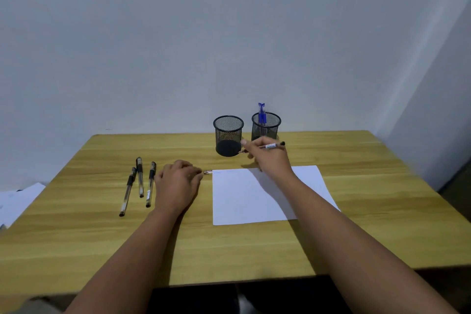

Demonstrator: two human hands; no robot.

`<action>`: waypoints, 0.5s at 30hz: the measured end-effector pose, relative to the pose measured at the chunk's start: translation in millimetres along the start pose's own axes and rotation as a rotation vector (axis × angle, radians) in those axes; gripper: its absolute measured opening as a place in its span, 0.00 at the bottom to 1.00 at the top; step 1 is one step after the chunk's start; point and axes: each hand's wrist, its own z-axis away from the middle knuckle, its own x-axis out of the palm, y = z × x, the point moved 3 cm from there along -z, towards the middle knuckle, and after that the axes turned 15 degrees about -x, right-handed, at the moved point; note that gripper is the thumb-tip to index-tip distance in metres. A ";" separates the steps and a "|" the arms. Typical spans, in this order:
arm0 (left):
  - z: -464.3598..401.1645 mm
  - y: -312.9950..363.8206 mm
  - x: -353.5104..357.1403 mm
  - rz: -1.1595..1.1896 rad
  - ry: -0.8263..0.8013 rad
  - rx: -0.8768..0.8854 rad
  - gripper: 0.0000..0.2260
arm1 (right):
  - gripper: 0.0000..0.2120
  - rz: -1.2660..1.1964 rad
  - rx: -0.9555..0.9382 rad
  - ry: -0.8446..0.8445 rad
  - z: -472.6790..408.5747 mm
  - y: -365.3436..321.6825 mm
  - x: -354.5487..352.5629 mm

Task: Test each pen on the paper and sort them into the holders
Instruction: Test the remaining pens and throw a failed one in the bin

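Black mesh holders stand just beyond the right hand, whose fingers pinch a pen level before the left holder; the right holder has blue pens. The left hand curls around a cap beside the paper. Three pens lie left of it on the bench.

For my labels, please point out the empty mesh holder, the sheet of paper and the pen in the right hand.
empty mesh holder (228, 135): head view, front wall.
sheet of paper (244, 199): head view, bare middle.
pen (272, 146): head view, labelled barrel.
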 end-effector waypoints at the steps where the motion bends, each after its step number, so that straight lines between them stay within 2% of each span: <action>1: 0.0 0.5 -0.6 0.008 -0.005 0.002 0.11 | 0.13 -0.017 0.041 -0.023 4.0 -3.1 0.4; 3: -0.7 1.9 -0.2 -0.005 -0.030 0.034 0.15 | 0.12 -0.058 0.121 -0.054 12.4 -5.6 0.5; 6: -4.5 3.8 3.0 -0.032 -0.103 0.079 0.20 | 0.08 -0.074 0.096 -0.045 22.3 -6.0 -5.0; 9: -12.1 9.7 3.4 -0.050 -0.141 0.111 0.16 | 0.10 -0.039 0.061 -0.010 24.5 -3.2 -15.5; 13: -22.1 13.5 1.5 -0.080 -0.096 0.114 0.12 | 0.06 -0.053 0.081 -0.058 21.6 -3.2 -25.6; 15: -23.4 13.1 -4.1 0.010 -0.074 0.088 0.12 | 0.06 -0.043 0.081 -0.089 21.0 -2.9 -28.0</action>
